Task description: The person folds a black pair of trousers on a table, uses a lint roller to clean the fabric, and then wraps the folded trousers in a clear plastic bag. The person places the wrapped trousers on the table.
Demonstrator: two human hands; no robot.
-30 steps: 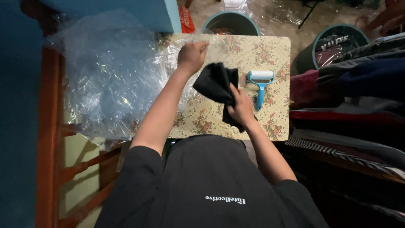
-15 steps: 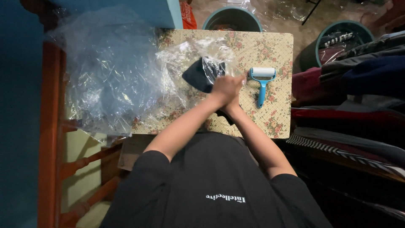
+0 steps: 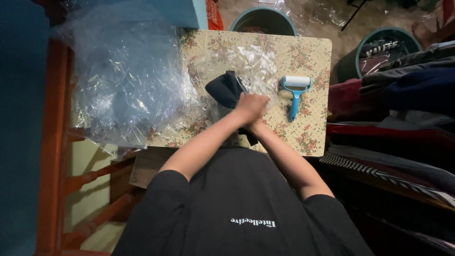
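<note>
- Both hands meet near the middle of the flowered table, the left hand stacked over the right hand, which is mostly hidden beneath it.
- The left fingers are curled shut on the dark cloth together with a fold of clear plastic bag; the right's fingers I can't make out from here.
- The cloth bunches up and away from the knuckles toward the far left, its long axis slanting from the hands to the far-left corner; a dark tail also hangs below the wrists at the near edge.
- The left hand is the nearer one to the bulk of the cloth.
- A blue-handled lint roller lies just right of the hands, apart from them, handle pointing at the person.
- A big heap of crumpled plastic crowds the left side; bare tabletop shows on the far right, and two round bins stand beyond the far edge.
</note>
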